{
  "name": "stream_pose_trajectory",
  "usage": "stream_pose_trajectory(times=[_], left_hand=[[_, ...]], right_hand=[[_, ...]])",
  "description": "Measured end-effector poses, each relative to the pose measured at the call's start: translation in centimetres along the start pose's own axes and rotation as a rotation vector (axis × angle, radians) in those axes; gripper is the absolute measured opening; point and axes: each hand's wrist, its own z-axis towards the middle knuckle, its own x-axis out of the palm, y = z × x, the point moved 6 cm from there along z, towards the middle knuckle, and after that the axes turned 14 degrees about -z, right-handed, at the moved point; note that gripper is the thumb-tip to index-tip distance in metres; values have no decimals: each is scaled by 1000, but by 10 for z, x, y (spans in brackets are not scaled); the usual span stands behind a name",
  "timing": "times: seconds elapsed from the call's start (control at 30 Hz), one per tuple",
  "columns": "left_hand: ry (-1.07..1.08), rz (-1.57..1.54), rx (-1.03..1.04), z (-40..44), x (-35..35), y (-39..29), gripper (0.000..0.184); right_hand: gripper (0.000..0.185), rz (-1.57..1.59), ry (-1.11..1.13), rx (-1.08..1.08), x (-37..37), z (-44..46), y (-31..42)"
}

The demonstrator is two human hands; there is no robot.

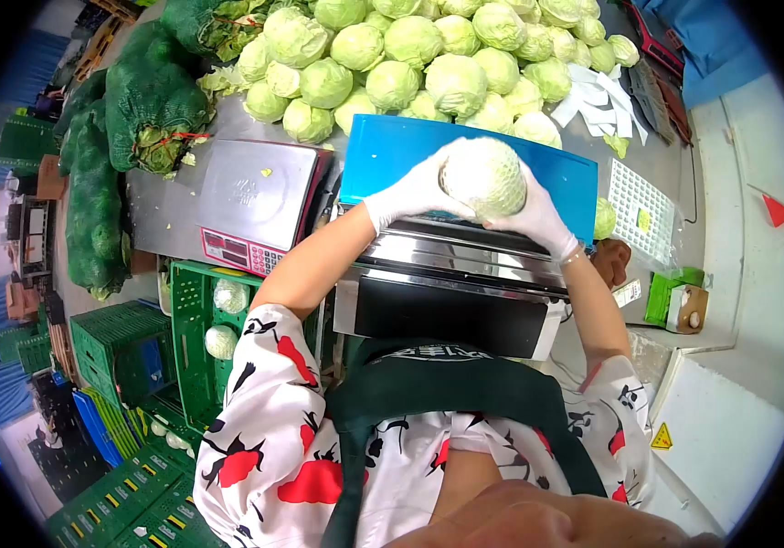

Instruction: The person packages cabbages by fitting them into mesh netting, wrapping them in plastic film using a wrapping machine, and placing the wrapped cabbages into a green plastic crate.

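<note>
— What is recorded in the hands?
— A rounded, pale cabbage [488,178] with a net-like surface texture is held above a smooth blue panel [376,160]. It is gripped from opposite sides by the left hand [415,192] and the right hand [540,219], both covered by white gloves.
— How are the fingers found?
— They are curled around the cabbage; the tips are partly hidden, so whether they are spread cannot be told.
— And the surface?
— On the metal worktop [162,212], leafy round cabbages [410,41] are heaped. Bulging green mesh sacks [150,96] and a flat-panned scale [250,187] are noted at the left, white strips [600,105] at the right.
— The room?
— Slotted green plastic crates [113,333] are stacked at the left; a pale wall [753,155] is seen at the right.
</note>
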Motion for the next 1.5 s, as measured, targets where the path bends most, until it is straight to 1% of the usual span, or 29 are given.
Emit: stream_pose_trajectory(times=[0.1,0.13,0.2,0.23,0.3,0.37,0.4,0.43,0.47,0.5,0.57,0.63,0.67,0.7,0.77,0.83,0.9,0.93,0.97,1.03,1.1,1.13,1.17,1.23,1.27,1.3,1.4,1.47,1.5], left_hand=[[-41,-418,-222,-43,20,11,91],[-48,-206,-299,-65,28,-2,77],[99,-323,-345,-113,57,10,79],[149,-229,-298,-140,68,37,86],[264,-156,-439,-186,95,31,92],[179,-333,-526,-208,101,74,95],[239,-248,-771,-208,96,62,83],[191,-418,-766,-205,98,55,80],[200,-513,-886,-212,97,72,78],[208,-606,-1006,-219,98,85,76],[18,-849,-906,-236,106,94,75],[-55,-1072,-760,-255,101,97,72],[-30,-783,-629,-260,92,82,67],[-88,-438,-623,-274,87,90,58],[-124,171,-395,-284,78,78,44],[-221,567,132,-291,72,68,37],[-297,384,-81,-284,66,49,37],[-372,286,-91,-281,67,35,37],[-389,209,-133,-278,67,27,34],[-446,41,-453,-285,65,53,29],[-333,-369,-514,-317,69,154,28],[-204,-61,-695,-318,83,171,28],[-39,83,-612,-312,100,181,30],[63,152,-642,-291,116,197,36],[122,278,-510,-278,126,184,31],[386,626,-343,-273,138,186,24],[227,643,31,-268,126,156,16],[51,642,106,-253,110,101,18],[-215,320,353,-240,97,67,17]], right_hand=[[78,721,130,494,26,-58,-6],[70,672,168,528,24,-77,19],[62,699,290,560,29,-128,58],[63,771,367,552,37,-155,68],[62,737,402,554,64,-205,67],[63,739,440,694,92,-226,54],[63,788,466,761,104,-226,47],[64,835,492,823,112,-221,42],[64,807,597,919,110,-213,50],[63,897,569,942,124,-214,45],[57,993,543,1115,136,-232,40],[50,937,538,924,137,-248,20],[47,912,530,832,136,-256,17],[42,597,412,776,129,-263,14],[33,-33,175,630,109,-273,23],[21,158,3,800,103,-283,24],[17,340,-174,956,92,-290,24],[19,643,-263,1005,85,-287,31],[18,689,-258,1044,89,-292,25],[17,785,-238,1125,110,-315,-5],[17,78,29,934,153,-352,-57],[17,23,62,945,172,-348,-54],[18,-33,96,956,189,-343,-49],[20,164,138,888,223,-324,-36],[21,314,165,849,235,-311,-27],[22,471,198,814,246,-300,-14],[26,898,343,755,247,-270,19],[30,1132,421,753,230,-246,39],[31,1207,446,748,221,-233,52]])
